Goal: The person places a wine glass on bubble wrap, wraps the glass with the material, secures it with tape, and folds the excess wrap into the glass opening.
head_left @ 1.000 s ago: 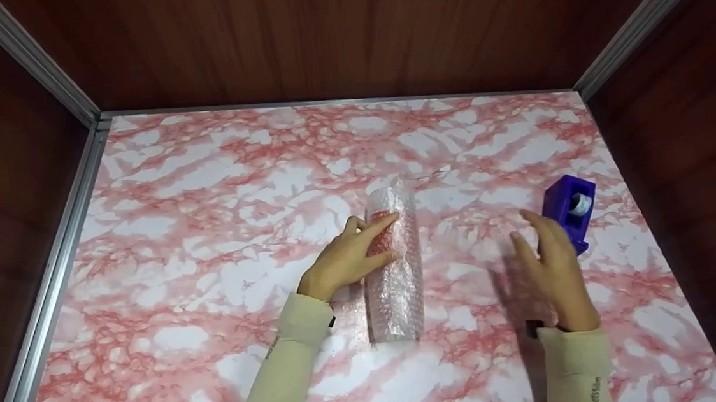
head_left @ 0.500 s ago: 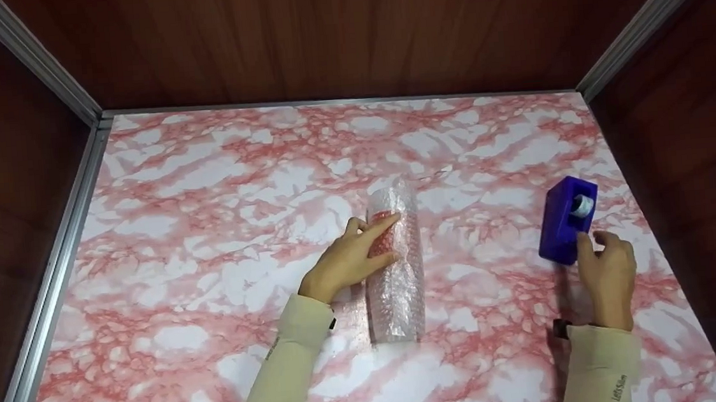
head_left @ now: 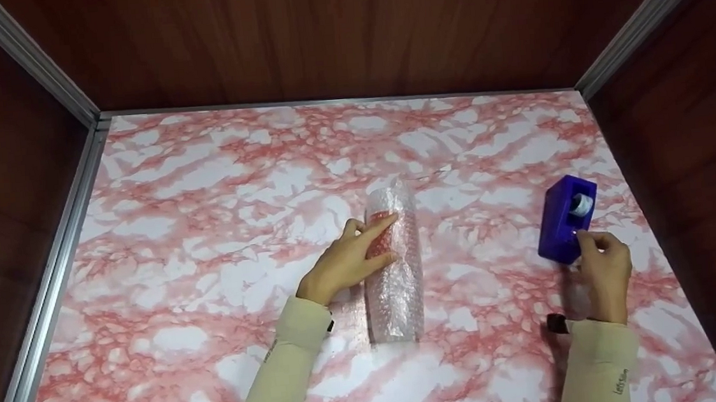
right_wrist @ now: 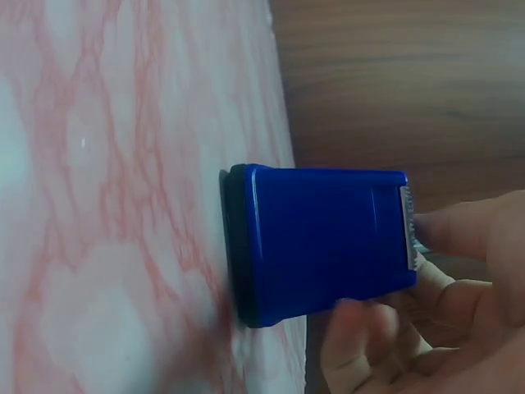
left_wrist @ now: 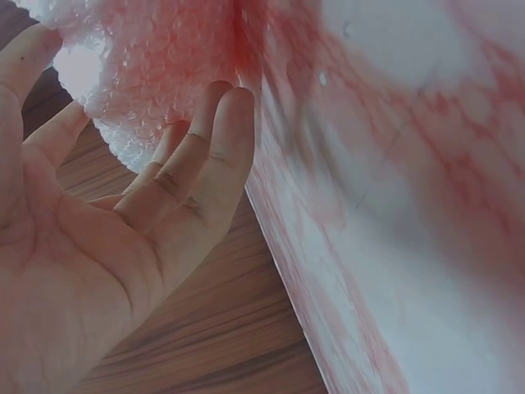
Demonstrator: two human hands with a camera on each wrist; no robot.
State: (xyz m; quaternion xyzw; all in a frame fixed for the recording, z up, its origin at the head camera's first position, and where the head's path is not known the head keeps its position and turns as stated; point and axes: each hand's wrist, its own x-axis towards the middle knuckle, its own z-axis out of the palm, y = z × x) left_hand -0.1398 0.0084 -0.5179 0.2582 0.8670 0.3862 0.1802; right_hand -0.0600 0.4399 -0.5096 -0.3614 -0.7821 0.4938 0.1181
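Note:
A roll of clear bubble wrap (head_left: pixel 396 300), with something red showing through its upper left part, lies lengthwise in the middle of the table. My left hand (head_left: pixel 343 259) rests on it from the left, thumb and index finger stretched across the top. In the left wrist view the fingers (left_wrist: pixel 234 135) lie along the bubbly side. At the right stands a blue-purple tape dispenser (head_left: pixel 556 224) holding a small tape roll (head_left: pixel 582 205). My right hand (head_left: pixel 607 264) is at its front end, thumb and index finger pinching the tape by the toothed cutter (right_wrist: pixel 408 228).
The table (head_left: pixel 234 338) has a red-and-white marbled top. Dark wood panels (head_left: pixel 332 37) close it in at the back and both sides, with metal rails (head_left: pixel 50 263) along the edges.
My right hand has moved right to the dispenser's front, and its spread fingers have come together at the cutter. The left hand and the bubble wrap roll have stayed put.

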